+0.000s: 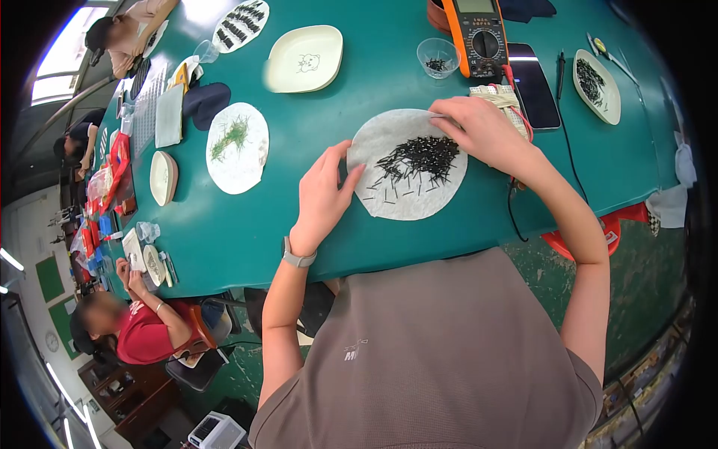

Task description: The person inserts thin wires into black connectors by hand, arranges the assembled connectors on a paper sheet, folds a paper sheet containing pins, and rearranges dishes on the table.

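A round white paper sheet lies on the green table near its front edge, with a pile of small black pieces on its right part and looser ones toward the front. My left hand holds the sheet's left edge between thumb and fingers. At the upper right edge, my right hand pinches the rim, its thumb and fingers pressed together. A clear cup with some black pieces stands behind that hand, and a bundle of pale strips is just beside it.
An orange multimeter, a phone and a dish of black pieces are at the right. A cream tray and a sheet with green pieces lie at the left. Other people sit along the left side.
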Tool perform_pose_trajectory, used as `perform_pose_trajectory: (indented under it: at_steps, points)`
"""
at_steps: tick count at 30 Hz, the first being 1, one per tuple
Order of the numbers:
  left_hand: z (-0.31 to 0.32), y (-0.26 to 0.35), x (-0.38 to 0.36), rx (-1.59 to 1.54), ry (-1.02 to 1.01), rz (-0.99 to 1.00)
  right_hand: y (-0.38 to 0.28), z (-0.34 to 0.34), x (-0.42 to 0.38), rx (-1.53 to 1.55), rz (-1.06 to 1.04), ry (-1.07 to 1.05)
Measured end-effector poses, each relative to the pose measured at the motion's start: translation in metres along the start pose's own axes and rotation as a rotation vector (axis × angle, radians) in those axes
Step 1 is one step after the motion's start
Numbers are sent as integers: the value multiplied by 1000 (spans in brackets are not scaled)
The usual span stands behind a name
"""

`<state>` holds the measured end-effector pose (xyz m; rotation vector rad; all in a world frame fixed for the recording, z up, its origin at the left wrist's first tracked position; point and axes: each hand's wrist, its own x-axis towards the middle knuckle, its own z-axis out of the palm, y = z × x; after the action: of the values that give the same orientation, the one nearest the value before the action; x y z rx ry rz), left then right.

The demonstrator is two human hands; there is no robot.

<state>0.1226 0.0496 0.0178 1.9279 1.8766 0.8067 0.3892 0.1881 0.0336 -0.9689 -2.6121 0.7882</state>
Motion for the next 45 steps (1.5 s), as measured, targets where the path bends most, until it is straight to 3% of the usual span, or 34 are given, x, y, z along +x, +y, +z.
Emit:
perform_pose_trajectory:
  at_steps: [3,4,5,8,10,12,14,17,21,29,41,45]
  points:
    - [2,-8,-4,-55,-32,10,-7,-1,-3,117,127,-56]
    - [2,-8,-4,-78,-31,5,-3,0,-4,68,56,-33]
    - [2,-6,-4,-117,-7,11,7,14,-8,17,-84,153]
    - [-1,1,-3,-191,24,57,11,14,-6,-9,-82,4]
    - [7,-3,-9,-185,17,-11,6,11,-12,222,-39,149]
    - [6,8,-13,-128,33,-11,-1,7,-16,165,-3,95]
    - [9,19,-12,-101,167,148,0,7,-18,146,28,48]
    - [-7,30,-11,173,-30,406,4,6,-20,134,10,45]
    - [-2,34,-16,165,-101,522,-6,-2,-21,121,10,48]
    - [-4,60,-32,204,-196,613,-8,4,-20,94,30,65]
    - [17,38,-32,221,-54,717,-5,14,-19,29,56,77]
    - [11,37,-27,131,7,659,-3,16,-18,61,71,97]
